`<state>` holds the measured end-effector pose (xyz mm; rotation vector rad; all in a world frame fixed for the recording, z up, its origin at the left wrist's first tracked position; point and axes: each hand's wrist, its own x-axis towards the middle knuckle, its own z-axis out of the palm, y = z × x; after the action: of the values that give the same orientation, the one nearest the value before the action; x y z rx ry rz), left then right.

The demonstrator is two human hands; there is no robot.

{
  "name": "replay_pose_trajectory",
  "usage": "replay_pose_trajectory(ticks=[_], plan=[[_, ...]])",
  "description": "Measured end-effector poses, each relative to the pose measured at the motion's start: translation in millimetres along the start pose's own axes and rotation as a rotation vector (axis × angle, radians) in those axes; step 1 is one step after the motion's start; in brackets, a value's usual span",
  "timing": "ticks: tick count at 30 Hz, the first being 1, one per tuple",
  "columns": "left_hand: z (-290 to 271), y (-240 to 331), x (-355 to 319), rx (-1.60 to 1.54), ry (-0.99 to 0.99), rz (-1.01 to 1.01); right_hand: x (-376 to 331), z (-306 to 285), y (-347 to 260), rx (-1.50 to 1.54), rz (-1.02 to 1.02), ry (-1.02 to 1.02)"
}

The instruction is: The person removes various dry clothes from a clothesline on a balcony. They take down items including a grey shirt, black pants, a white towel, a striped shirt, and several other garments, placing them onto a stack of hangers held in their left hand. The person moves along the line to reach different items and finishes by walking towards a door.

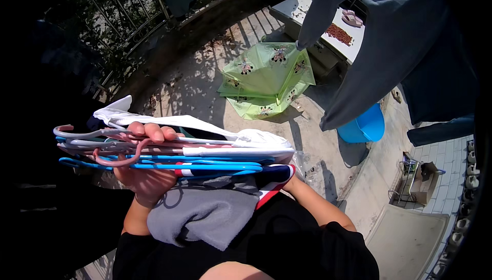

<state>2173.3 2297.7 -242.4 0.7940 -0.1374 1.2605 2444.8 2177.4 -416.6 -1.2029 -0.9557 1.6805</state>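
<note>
My left hand [148, 177] is closed around a bundle of hangers, its fingers curled over the top near the hooks. Blue hangers [225, 167] lie at the front of the bundle, with grey ones [92, 135] and a pink hook [137, 154] among them. A white garment [189, 123] drapes along the far side. Below hang a fuzzy grey cloth [205, 211] and a navy piece with red and white trim [274, 175]. My right forearm [318, 200] reaches to the bundle's right end; the clothes hide that hand's fingers.
A green open umbrella [266, 80] lies on the concrete ahead. Dark trousers [379, 39] hang at the upper right, above a blue tub [363, 125]. Behind stands a white table [356, 42] with slippers and reddish bits. A metal fence [138, 18] runs along the left.
</note>
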Motion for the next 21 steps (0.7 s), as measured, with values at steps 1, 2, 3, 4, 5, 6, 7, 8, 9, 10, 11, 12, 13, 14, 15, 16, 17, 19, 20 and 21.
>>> replay_pose_trajectory(ticks=[1,2,3,4,5,6,7,8,9,10,11,12,13,14,15,16,17,19,20,21], plan=[[-16,5,13,0.014,0.045,-0.01,15,0,-11,-0.134,-0.013,0.004],[-32,10,28,0.033,0.073,-0.019,35,-2,-26,-0.264,-0.031,0.013],[-42,14,41,0.04,0.095,-0.044,50,-23,-10,-0.467,0.106,0.012],[-55,15,54,0.042,0.101,-0.027,67,-23,-25,-0.458,0.097,0.085],[-61,16,67,0.072,0.148,-0.031,79,-20,-46,-0.446,0.097,0.158],[-67,14,79,0.103,0.194,-0.035,90,-20,-59,-0.436,0.097,0.23],[-76,9,92,0.09,0.17,-0.028,106,-38,-41,-0.318,0.052,0.307],[-88,5,97,0.106,0.196,-0.041,120,-50,-34,-0.328,0.059,0.358],[-97,1,104,0.108,0.219,-0.056,133,-64,-30,-0.34,0.066,0.406],[-105,-3,118,0.114,0.238,-0.07,149,-78,-33,-0.35,0.07,0.451],[-114,-7,131,0.121,0.247,-0.071,165,-91,-37,-0.378,0.072,0.479],[-122,-11,143,0.129,0.257,-0.068,183,-107,-39,-0.44,0.063,0.5],[-124,-14,154,0.142,0.291,-0.065,199,-120,-50,-0.471,0.068,0.496],[-131,-19,169,0.166,0.306,-0.046,218,-133,-64,-0.5,0.06,0.503],[-141,-21,177,0.162,0.298,-0.031,235,-145,-62,-0.369,0.063,0.555],[-150,-23,176,0.16,0.281,-0.022,248,-162,-50,-0.379,-0.079,0.546],[-152,-22,190,0.213,0.342,0.013,269,-174,-64,-0.341,-0.088,0.575],[-164,-18,212,0.236,0.367,0.06,306,-200,-99,-0.312,-0.102,0.614],[-168,-18,222,0.228,0.353,0.077,320,-208,-119,-0.329,-0.102,0.615],[-171,-17,228,0.242,0.381,0.096,335,-211,-139,-0.304,-0.133,0.619]])
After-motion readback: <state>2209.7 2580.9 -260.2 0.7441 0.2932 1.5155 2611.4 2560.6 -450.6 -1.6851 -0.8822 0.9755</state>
